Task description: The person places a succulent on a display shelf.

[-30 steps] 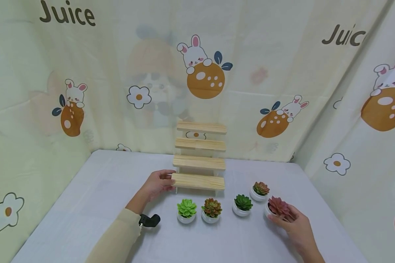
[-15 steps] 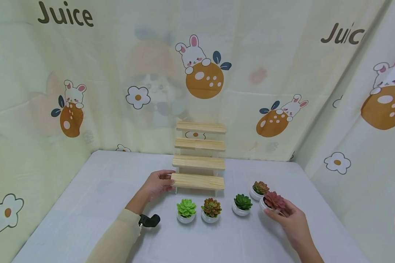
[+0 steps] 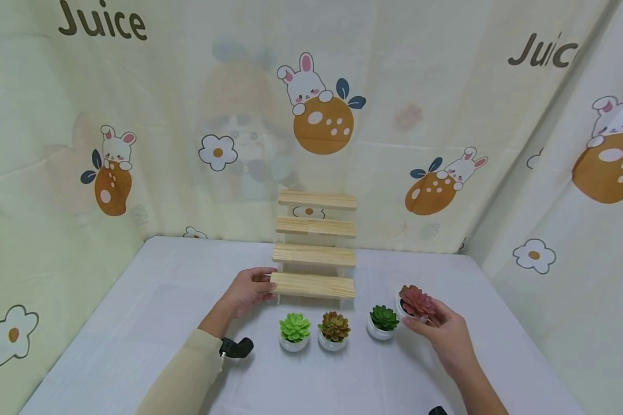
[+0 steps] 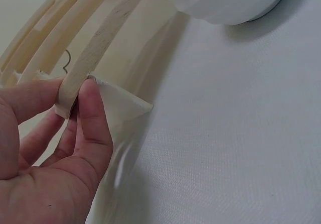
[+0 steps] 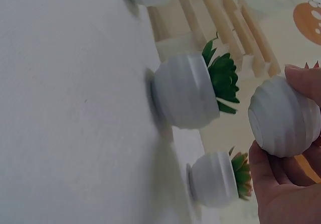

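My left hand (image 3: 246, 295) pinches the left end of the lowest board of a four-step wooden shelf (image 3: 314, 285); the left wrist view shows thumb and fingers on either side of the board (image 4: 95, 48). In my right hand (image 3: 450, 337) is a red potted succulent (image 3: 417, 301), gripped by its white pot (image 5: 283, 116) and held off the table. Just left of it stands a dark green potted succulent (image 3: 383, 319). Behind the red one, a green-and-red potted succulent (image 5: 215, 180) is mostly hidden in the head view.
A light green potted succulent (image 3: 294, 329) and a brown-green one (image 3: 334, 328) stand before the shelf. The white-covered table (image 3: 150, 300) backs onto a printed curtain (image 3: 176, 104), with more curtain along both sides.
The red succulent, raised in my right hand, has moved left and farther back, now covering much of the green-and-red one. My left hand has stayed on the shelf.
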A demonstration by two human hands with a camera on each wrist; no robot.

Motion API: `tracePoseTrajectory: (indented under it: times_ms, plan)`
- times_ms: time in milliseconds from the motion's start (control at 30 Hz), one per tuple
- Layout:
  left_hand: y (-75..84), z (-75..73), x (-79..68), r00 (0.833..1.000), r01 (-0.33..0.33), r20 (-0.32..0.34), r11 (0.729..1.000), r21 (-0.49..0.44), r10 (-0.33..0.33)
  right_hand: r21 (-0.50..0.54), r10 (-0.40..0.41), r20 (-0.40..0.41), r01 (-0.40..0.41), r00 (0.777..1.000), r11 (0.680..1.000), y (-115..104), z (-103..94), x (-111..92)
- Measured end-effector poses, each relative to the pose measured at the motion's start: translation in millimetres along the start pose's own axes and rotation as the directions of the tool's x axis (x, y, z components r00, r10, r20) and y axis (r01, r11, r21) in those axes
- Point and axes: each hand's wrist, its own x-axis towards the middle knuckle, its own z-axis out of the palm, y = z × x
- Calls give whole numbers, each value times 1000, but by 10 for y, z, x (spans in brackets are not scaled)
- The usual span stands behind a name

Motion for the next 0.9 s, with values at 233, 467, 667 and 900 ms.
tracePoseTrajectory:
  times_ms: [233,467,667,900]
  plan:
    - [-1,-5,-2,1000,-1,0,1000,-5,1,9,-26,16,26,1000,1000,-120,138,78]
    - [-19,-10,15,1000,8,-13,1000,-4,-8,-26,-13,47,14,999,1000,-249,263,134]
    - [-23,7,8,1000,5,-20,1000,-13,-5,-17,-17,66,18,998,1000,-341,346,193]
    - [-20,10,12,1000,-5,-15,1000,-26,4,12,-43,103,42,994,999,-433,434,260]
